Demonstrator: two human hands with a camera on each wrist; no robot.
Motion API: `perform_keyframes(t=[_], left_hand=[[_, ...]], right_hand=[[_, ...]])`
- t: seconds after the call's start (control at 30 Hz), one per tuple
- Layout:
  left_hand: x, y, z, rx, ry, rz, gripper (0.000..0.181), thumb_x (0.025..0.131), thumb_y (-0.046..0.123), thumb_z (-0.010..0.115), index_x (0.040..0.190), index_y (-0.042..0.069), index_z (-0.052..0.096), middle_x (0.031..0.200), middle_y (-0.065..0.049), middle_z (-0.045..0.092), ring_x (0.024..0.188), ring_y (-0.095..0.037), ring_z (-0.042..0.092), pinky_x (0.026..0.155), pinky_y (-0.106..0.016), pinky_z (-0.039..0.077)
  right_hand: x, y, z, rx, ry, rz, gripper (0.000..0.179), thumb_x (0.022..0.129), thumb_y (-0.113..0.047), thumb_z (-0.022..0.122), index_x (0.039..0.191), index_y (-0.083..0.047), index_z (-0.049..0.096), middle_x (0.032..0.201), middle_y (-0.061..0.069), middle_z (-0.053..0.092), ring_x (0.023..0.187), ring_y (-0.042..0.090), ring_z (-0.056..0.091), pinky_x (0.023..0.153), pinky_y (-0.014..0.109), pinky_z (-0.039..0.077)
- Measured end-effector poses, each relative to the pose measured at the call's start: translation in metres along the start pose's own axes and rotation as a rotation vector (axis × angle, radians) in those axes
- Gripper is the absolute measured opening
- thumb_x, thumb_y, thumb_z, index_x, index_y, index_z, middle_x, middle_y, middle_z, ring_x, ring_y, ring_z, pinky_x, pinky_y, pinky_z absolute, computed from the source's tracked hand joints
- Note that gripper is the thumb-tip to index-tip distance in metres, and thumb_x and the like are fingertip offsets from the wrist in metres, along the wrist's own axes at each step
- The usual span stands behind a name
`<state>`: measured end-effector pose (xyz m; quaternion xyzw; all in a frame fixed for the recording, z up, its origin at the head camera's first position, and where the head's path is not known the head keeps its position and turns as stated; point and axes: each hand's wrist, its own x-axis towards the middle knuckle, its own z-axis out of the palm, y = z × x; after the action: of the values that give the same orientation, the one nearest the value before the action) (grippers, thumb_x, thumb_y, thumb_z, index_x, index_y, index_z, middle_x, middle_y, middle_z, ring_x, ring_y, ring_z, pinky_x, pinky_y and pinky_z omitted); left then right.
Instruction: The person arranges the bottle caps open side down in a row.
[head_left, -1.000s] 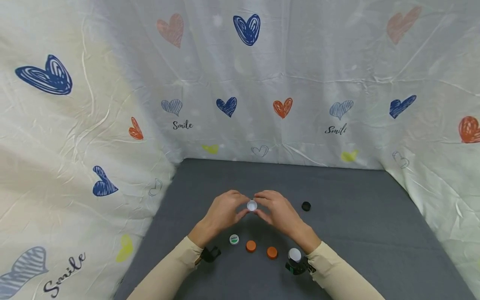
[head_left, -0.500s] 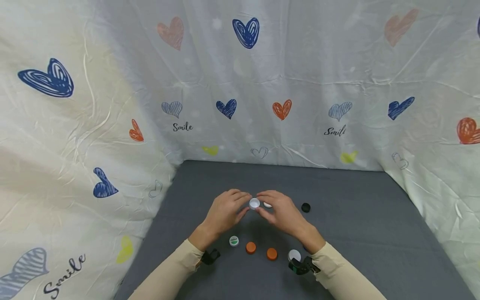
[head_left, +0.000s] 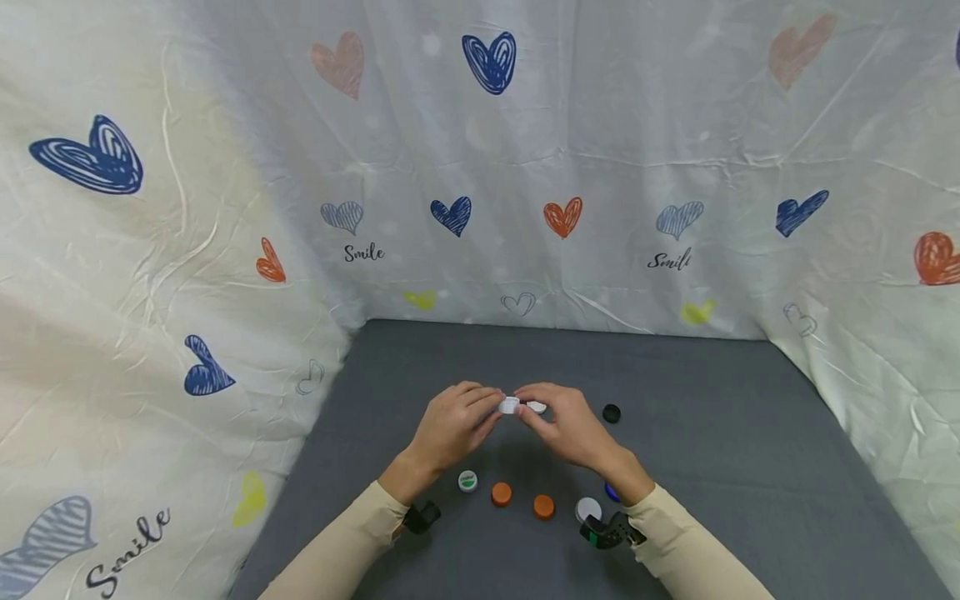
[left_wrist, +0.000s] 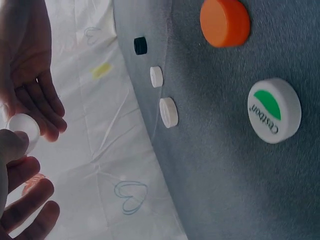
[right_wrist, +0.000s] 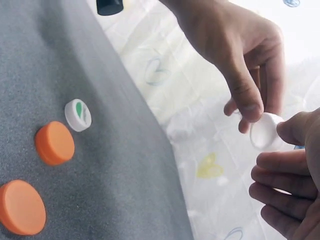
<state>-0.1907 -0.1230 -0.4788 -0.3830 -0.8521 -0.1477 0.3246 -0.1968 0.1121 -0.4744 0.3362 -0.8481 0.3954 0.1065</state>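
Note:
A small white bottle cap [head_left: 508,405] is held up above the grey table between both hands. My left hand [head_left: 453,421] pinches its left side; the thumb lies against the cap in the left wrist view. From the right, my right hand [head_left: 562,425] holds the edge between thumb and index finger, its other fingers spread in the right wrist view. Nearer me lie a white cap with a green logo [head_left: 468,481], an orange cap [head_left: 501,494], a second orange cap [head_left: 543,507] and a plain white cap [head_left: 588,509].
A black cap [head_left: 611,413] lies to the right of the hands. Another white cap [head_left: 536,407] is partly hidden behind the right hand. Part of a blue cap [head_left: 612,492] shows by the right wrist. A white curtain [head_left: 600,125] with printed hearts encloses the table.
The held cap has shifted slightly right and been tilted, so its round open face no longer shows to the head view. A white cap and a blue cap have come into view around the right arm.

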Motion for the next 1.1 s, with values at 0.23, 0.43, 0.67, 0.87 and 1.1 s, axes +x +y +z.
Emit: perform_keyframes(t=[0.23,0.43,0.67,0.87,1.1], left_hand=[[-0.003,-0.003,0.001,-0.187,-0.053,-0.223,0.023,0.091,0.024,0.076,0.111,0.014,0.076,0.105,0.002,0.076,0.097,-0.012,0.069,0.081,-0.031,0.059],[-0.002,-0.005,-0.003,-0.49,-0.123,-0.412,0.018,0.094,0.024,0.071,0.108,0.014,0.077,0.098,0.001,0.076,0.081,-0.01,0.07,0.069,-0.03,0.059],[0.0,-0.006,-0.008,-0.712,-0.263,-0.596,0.015,0.095,0.027,0.071,0.103,0.018,0.078,0.093,0.007,0.075,0.077,-0.007,0.069,0.07,-0.027,0.059],[-0.001,-0.007,-0.009,-0.758,-0.328,-0.622,0.018,0.096,0.03,0.069,0.105,0.017,0.078,0.094,0.008,0.075,0.08,-0.006,0.069,0.071,-0.025,0.058],[-0.002,-0.006,-0.008,-0.738,-0.328,-0.602,0.023,0.097,0.033,0.067,0.112,0.018,0.076,0.099,0.006,0.075,0.084,-0.008,0.07,0.074,-0.029,0.059]], right_hand=[[0.0,0.003,0.0,-0.14,0.082,-0.077,0.032,0.092,-0.028,0.074,0.122,-0.015,0.072,0.123,0.002,0.07,0.114,0.018,0.066,0.091,0.041,0.056],[0.002,0.003,-0.001,-0.207,0.118,-0.188,0.044,0.084,-0.021,0.083,0.125,-0.013,0.07,0.126,0.003,0.068,0.118,0.02,0.063,0.095,0.042,0.054],[0.002,0.001,0.002,-0.226,0.112,-0.279,0.049,0.082,-0.019,0.084,0.128,-0.011,0.068,0.127,0.005,0.067,0.12,0.023,0.061,0.098,0.044,0.052],[0.002,0.002,0.004,-0.222,0.091,-0.316,0.04,0.084,-0.019,0.083,0.122,-0.011,0.071,0.125,0.004,0.067,0.119,0.021,0.061,0.098,0.042,0.053],[0.001,0.004,0.005,-0.224,0.079,-0.292,0.036,0.088,-0.023,0.079,0.12,-0.01,0.072,0.123,0.004,0.068,0.117,0.02,0.062,0.098,0.042,0.052]])
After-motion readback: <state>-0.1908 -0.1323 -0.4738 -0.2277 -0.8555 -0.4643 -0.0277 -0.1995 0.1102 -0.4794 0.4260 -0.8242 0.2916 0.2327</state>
